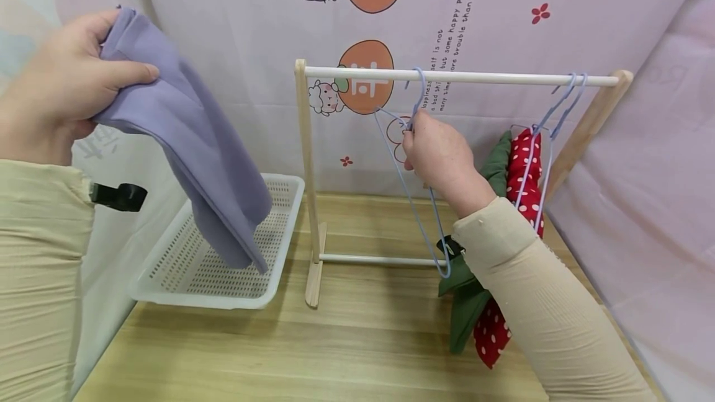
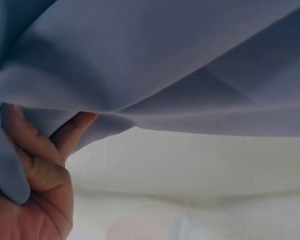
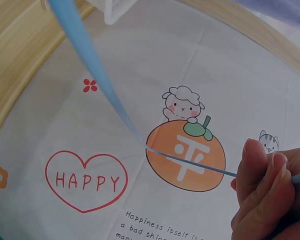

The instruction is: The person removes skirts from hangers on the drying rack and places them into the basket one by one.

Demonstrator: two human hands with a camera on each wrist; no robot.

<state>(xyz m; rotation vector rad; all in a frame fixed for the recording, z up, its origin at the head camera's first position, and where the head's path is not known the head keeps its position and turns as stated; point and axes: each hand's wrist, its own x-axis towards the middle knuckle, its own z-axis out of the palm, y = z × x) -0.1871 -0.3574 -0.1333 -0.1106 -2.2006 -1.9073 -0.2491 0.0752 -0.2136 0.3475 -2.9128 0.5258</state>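
Observation:
A folded lavender cloth garment (image 1: 190, 116) hangs from my left hand (image 1: 84, 79), pinched at its upper end between thumb and fingers. Its lower end dangles over the white basket (image 1: 285, 203). In the left wrist view the fabric (image 2: 165, 60) drapes across the fingers. My right hand (image 1: 444, 147) grips a blue hanger (image 1: 402, 172) just below its hook, which is at the white rail (image 1: 363, 73) of the wooden rack. The right wrist view shows the thin hanger (image 3: 105, 95) running into the pinched fingertips (image 3: 255, 165).
Two more blue hangers (image 1: 558, 116) hang at the rail's right end, beside a green cloth piece (image 1: 463, 303) and a red polka-dot one (image 1: 525, 160). The rack's left wooden post (image 1: 310, 160) stands between the basket and the hanger. A wooden tabletop (image 1: 251, 352) lies below.

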